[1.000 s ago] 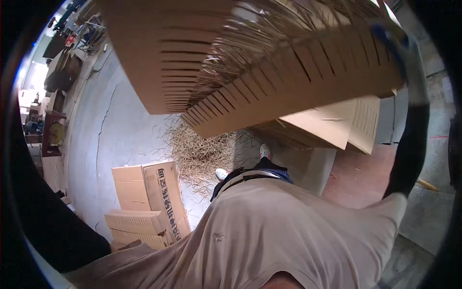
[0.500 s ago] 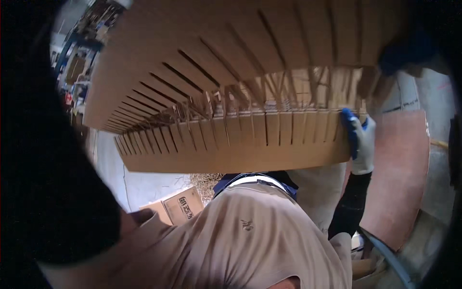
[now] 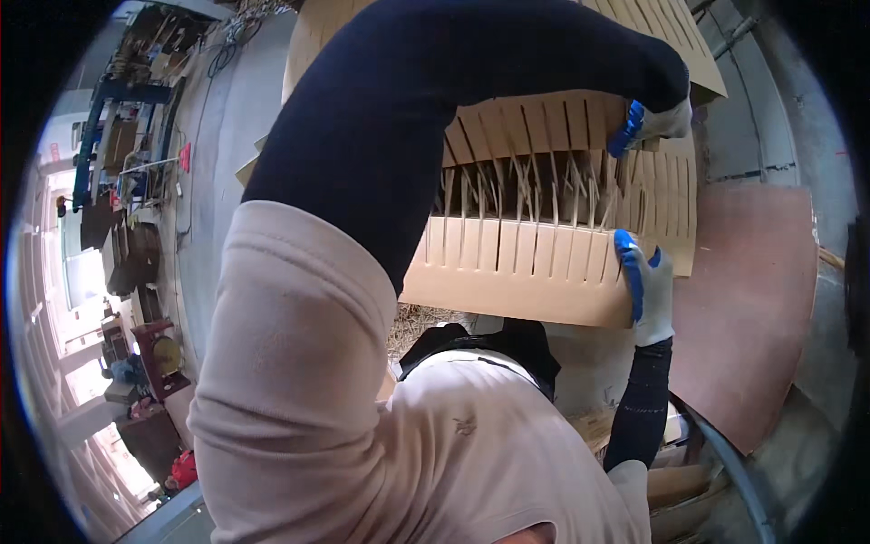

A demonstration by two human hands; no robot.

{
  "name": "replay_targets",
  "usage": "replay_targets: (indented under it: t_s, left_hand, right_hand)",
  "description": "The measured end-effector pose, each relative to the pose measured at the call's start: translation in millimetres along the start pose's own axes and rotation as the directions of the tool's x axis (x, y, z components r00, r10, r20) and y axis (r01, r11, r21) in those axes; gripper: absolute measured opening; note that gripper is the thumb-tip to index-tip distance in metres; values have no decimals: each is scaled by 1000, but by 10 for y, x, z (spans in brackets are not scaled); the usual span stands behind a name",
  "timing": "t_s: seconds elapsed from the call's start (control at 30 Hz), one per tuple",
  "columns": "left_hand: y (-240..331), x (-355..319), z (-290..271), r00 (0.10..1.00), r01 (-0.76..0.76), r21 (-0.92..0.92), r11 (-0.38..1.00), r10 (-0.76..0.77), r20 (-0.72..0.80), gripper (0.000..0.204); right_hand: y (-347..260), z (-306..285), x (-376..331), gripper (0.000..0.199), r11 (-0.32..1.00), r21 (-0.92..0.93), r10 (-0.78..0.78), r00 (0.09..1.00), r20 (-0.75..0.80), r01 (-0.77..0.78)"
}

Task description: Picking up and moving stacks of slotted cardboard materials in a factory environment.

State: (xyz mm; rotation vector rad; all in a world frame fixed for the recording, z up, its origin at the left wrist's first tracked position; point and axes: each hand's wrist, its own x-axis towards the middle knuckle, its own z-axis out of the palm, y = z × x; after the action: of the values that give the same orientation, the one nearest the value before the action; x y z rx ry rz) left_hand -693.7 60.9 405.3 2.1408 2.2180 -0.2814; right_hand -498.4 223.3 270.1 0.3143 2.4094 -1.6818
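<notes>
My left arm arches across the picture, and my gloved left hand (image 3: 666, 122) closes at the right end of the far slotted cardboard sheet (image 3: 535, 122). Nearer my body, my gloved right hand (image 3: 648, 286) grips the right end of the near slotted cardboard sheet (image 3: 517, 281), blue fingertips on its upper edge. Between the two rows of slots runs a dark gap crossed by thin cardboard strips (image 3: 535, 190). More slotted cardboard (image 3: 666, 204) lies beneath, at the right. My left arm hides the sheets' left ends.
A reddish-brown board (image 3: 752, 308) lies on the floor at the right, beside a curved grey pipe (image 3: 739, 480). Brown cardboard scraps (image 3: 426, 322) are scattered below the sheets. Shelving and machinery (image 3: 127, 136) stand far left.
The far sheet, raised close to my head before, has dropped lower and farther away. My left arm has swung into the middle of the picture. My right hand has shifted slightly left.
</notes>
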Motion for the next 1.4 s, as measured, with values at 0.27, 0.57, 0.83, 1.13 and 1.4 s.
replay_targets:
  t_s: [0.27,0.57,0.83,1.13,1.4]
  left_hand:
    - [266,-380,-191,921,49,21,999,-37,-388,36]
    - [3303,-3455,1194,-901,138,-990,25,-411,-136,42]
    - [4308,-3496,2380,-662,-747,-558,361,-333,671,56]
    - [3925,-3676,2269,-596,-781,-423,460,-344,725,54]
    - [3824,-3788,2347,-644,-742,-473,475,-308,700,45]
  right_hand:
    - [22,88,173,26,960,260,48,979,199,-100]
    - [309,204,144,30,1000,-2,-25,994,104,25]
    - [-458,-166,454,45,858,-369,-404,913,-57,357]
    - [-2869,3920,-24,91,2,-87,-556,73,828,996]
    - [-2911,5624,8,77,270,-86,-59,105,993,959]
